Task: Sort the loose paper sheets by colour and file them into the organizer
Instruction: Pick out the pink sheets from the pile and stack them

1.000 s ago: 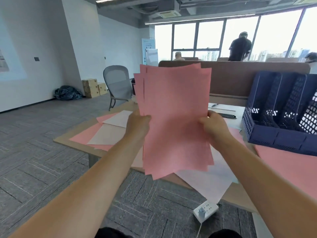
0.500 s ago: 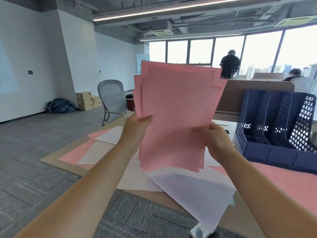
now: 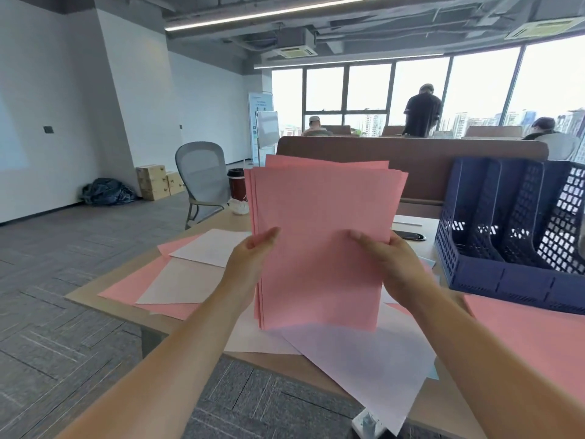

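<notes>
Holding the pink paper stack (image 3: 323, 236) upright over the desk (image 3: 221, 218), with left hand (image 3: 250, 264) and right hand (image 3: 391, 264) curled round its side edges, thumbs in front. Could slip and fan out, with uneven top edges and only the sides pinched. Could catch on a wall of the blue file organizer (image 3: 506, 280), just to the right. No writing clear enough to read; far standing sign (image 3: 261, 122) too blurry.

Stack (image 3: 323, 223): plain pink throughout. Loose on the tan surface (image 3: 269, 362): pink sheets (image 3: 126, 288) at left with off-white sheets (image 3: 180, 283) on top, white sheet (image 3: 364, 365) in front, pink sheet (image 3: 531, 340) at right, light-blue sheet (image 3: 433, 373) edge showing. Organizer (image 3: 506, 280): navy, grid-perforated walls. Carpet (image 3: 63, 312): grey striped tiles. Chair (image 3: 202, 172): grey mesh. Partition (image 3: 443, 172): brown.
</notes>
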The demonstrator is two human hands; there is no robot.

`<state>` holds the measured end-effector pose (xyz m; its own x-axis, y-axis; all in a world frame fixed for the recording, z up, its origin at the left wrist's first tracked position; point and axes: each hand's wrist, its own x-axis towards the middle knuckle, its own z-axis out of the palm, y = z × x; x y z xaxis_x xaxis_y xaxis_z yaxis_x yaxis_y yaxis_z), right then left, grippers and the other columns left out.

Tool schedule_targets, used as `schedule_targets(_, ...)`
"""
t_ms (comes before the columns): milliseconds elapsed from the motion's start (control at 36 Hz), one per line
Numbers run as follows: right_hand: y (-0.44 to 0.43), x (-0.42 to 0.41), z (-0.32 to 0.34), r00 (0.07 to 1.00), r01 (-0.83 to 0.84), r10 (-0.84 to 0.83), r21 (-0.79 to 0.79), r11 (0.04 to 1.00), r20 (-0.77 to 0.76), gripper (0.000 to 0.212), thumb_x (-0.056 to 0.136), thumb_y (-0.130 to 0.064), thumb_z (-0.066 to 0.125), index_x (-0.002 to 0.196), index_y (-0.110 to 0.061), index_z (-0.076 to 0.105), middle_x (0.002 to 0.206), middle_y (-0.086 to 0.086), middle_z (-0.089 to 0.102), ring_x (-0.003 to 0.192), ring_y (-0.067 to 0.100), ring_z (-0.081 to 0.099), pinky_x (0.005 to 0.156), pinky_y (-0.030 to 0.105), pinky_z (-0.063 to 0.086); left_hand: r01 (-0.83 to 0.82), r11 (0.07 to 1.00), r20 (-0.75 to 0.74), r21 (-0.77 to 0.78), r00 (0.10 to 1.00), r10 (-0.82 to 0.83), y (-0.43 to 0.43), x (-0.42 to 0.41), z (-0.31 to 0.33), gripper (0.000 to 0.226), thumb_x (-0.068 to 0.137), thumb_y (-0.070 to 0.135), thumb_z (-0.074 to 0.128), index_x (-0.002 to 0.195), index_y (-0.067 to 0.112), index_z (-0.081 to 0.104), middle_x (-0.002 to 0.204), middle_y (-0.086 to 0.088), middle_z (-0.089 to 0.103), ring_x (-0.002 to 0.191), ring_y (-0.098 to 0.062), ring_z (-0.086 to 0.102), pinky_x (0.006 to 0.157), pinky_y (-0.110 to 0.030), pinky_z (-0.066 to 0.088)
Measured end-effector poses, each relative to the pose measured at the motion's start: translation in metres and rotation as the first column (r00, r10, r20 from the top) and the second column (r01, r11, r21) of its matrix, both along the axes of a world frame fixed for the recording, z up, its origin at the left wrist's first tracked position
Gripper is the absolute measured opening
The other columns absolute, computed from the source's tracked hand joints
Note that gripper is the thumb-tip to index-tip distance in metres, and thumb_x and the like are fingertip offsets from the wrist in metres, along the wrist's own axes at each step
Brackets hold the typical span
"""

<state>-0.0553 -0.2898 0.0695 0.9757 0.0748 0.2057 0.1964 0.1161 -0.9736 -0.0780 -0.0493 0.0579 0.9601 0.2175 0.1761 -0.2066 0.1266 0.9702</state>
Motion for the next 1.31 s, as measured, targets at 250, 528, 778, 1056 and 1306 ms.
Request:
schedule_targets(250,-0.003,-0.002,-0.006,0.999,-0.033,0.032,-0.047,0.998,-0.013,0.038,0.078,-0.036,0.079,0.106,-0.010,0.076,0.105,0.003,0.076,0.102,0.024,0.071,0.093,0.038,0.055,-0.054,0.996,0.030,0.073,0.998,0.051,-0.002,0.001,-0.007,0.056,0.057,0.064,0.078,0.100,0.027,0.070,0.105,0.010,0.074,0.105,-0.007,0.065,0.094,-0.029,0.049)
schedule_targets(528,0.001,0.002,-0.014,0.999,0.009,-0.014,-0.122,0.993,-0.044,0.014,0.088,-0.020,0.074,0.099,-0.013,0.078,0.101,0.003,0.077,0.104,0.028,0.070,0.092,0.041,0.055,-0.115,0.986,0.062,0.122,0.992,0.108,-0.012,0.013,-0.005,0.016,0.086,0.029,0.074,0.101,0.024,0.071,0.099,0.007,0.075,0.099,-0.015,0.070,0.096,-0.036,0.052)
schedule_targets(778,0.003,-0.001,-0.010,0.989,0.149,-0.140,-0.295,0.944,0.052,0.017,0.092,-0.022,0.059,0.100,-0.019,0.073,0.090,-0.005,0.075,0.079,0.015,0.070,0.062,0.025,0.054,-0.161,0.964,0.081,0.213,0.986,0.147,-0.027,0.006,-0.002,0.015,0.089,0.043,0.068,0.097,0.030,0.068,0.098,0.016,0.072,0.095,-0.001,0.066,0.091,-0.028,0.049)
schedule_targets(1056,0.000,0.005,-0.037,0.993,0.052,-0.063,-0.114,0.992,-0.103,0.012,0.090,-0.013,0.066,0.096,-0.010,0.076,0.092,0.005,0.077,0.080,0.019,0.072,0.070,0.029,0.057,-0.020,0.993,-0.029,0.116,0.999,0.024,-0.027,0.004,-0.024,0.028,0.076,0.046,0.077,0.097,0.029,0.075,0.106,0.007,0.075,0.107,-0.015,0.068,0.102,-0.043,0.049)
schedule_targets(1306,-0.011,0.000,-0.056,0.989,0.051,-0.079,-0.217,0.975,-0.123,0.015,0.090,-0.015,0.067,0.101,-0.013,0.076,0.097,0.003,0.077,0.098,0.025,0.072,0.087,0.041,0.058,0.012,0.976,-0.099,0.218,0.995,0.010,-0.028,0.009,-0.044,0.014,0.086,0.024,0.074,0.100,0.028,0.071,0.101,0.007,0.076,0.100,-0.014,0.069,0.101,-0.043,0.049)
